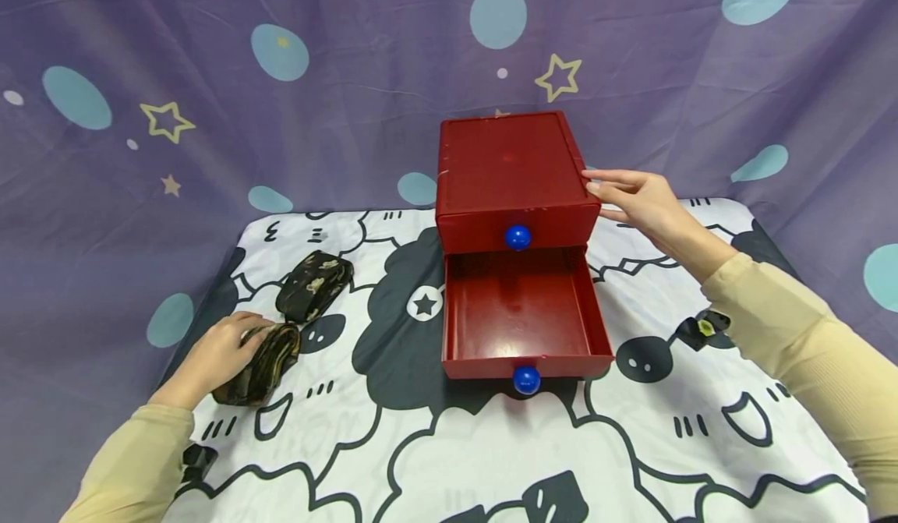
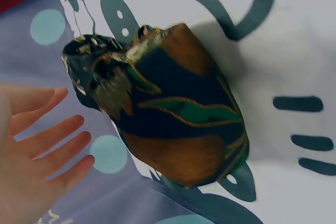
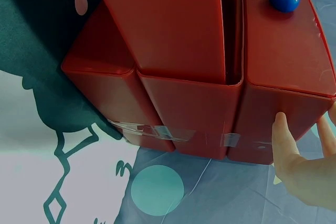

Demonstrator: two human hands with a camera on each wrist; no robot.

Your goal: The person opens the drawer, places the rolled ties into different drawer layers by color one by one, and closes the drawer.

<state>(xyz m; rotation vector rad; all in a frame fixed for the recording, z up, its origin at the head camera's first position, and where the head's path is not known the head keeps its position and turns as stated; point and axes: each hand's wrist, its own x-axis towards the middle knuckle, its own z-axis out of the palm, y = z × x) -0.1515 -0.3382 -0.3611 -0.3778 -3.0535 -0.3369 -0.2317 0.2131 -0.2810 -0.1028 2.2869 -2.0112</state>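
Observation:
My left hand is beside a dark patterned fabric pouch on the left of the cloth. In the left wrist view its fingers are spread, with a gap to the pouch. A second dark pouch, with pale flowers, lies just beyond. A red drawer cabinet stands at the centre, with one drawer pulled out and nothing visible inside it. My right hand rests extended fingers on the cabinet's upper right side. In the right wrist view, a fingertip lies against the side of the top section.
Blue round knobs mark the drawers, one on the upper front and one on the pulled-out drawer. Clear tape runs along the cabinet's side. A white cartoon-print cloth covers the table, and a purple curtain hangs behind.

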